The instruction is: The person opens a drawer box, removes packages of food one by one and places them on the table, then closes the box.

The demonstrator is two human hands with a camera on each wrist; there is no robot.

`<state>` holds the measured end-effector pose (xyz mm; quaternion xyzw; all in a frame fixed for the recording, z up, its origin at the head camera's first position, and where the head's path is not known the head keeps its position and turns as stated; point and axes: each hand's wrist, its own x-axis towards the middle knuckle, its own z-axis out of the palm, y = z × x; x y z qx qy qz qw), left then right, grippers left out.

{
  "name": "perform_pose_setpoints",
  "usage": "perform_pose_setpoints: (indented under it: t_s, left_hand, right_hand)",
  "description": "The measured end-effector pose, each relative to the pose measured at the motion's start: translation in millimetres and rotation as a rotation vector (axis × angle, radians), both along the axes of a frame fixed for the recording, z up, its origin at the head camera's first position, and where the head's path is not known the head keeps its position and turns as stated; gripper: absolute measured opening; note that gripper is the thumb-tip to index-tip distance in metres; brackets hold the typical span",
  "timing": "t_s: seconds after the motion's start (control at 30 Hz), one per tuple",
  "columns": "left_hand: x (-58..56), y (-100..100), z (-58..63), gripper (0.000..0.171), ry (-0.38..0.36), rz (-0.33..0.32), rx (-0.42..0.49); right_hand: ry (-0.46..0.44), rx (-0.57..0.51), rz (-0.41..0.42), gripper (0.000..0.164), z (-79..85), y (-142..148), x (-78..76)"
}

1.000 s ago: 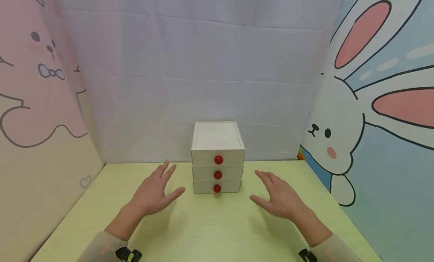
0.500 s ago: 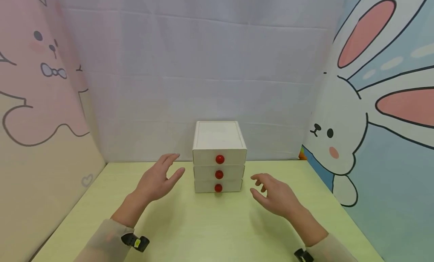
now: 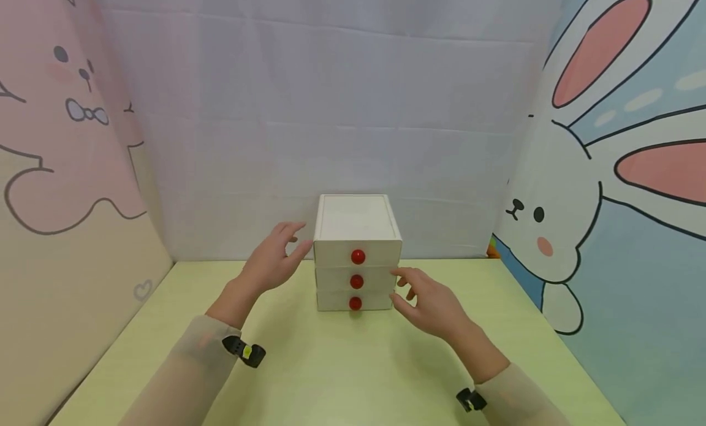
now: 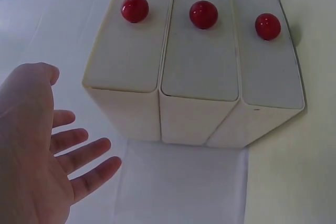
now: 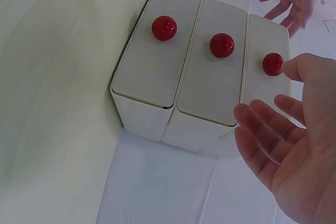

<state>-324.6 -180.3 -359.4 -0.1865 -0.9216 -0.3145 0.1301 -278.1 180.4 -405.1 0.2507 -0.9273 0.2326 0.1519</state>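
Observation:
A small white chest of drawers (image 3: 358, 220) stands at the far side of the table, with three closed drawers stacked one above another. Each drawer front carries a round red knob: the top knob (image 3: 358, 256), the middle knob (image 3: 356, 281) and the bottom knob (image 3: 355, 303). My left hand (image 3: 274, 258) hovers beside its upper left side, fingers spread and holding nothing. In the left wrist view that hand (image 4: 37, 150) is apart from the chest. My right hand (image 3: 432, 303) is at its right front edge, fingers loosely bent with nothing between them; the right wrist view shows its palm (image 5: 304, 156).
The pale green table (image 3: 331, 371) reaches back to a white cloth backdrop (image 3: 331, 107). Side panels with printed cartoons stand left (image 3: 72, 187) and right (image 3: 651, 279). Dark straps (image 3: 244, 351) sit on both wrists.
Both hands have moved forward and inward to the chest, the left one also rising. The right fingers have bent from a straighter spread. The drawers have stayed closed.

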Motion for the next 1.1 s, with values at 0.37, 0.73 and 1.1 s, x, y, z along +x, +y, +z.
perform_pose_setpoints:
  t_s: [0.37, 0.73, 1.1]
  left_hand:
    - [-44.8, 21.3, 23.9, 0.063, -0.091, -0.056, 0.024]
    - [-80.1, 31.3, 25.1, 0.057, -0.158, -0.082, 0.094]
    - [-92.1, 34.4, 15.7, 0.051, -0.198, -0.198, 0.103]
  right_hand:
    - [0.091, -0.035, 0.1, 0.056, 11.9, -35.1, -20.8]
    - [0.105, -0.03, 0.075, 0.046, 11.2, -60.6, -38.8]
    - [0.091, -0.059, 0.075, 0.034, 18.0, -74.0, -48.3]
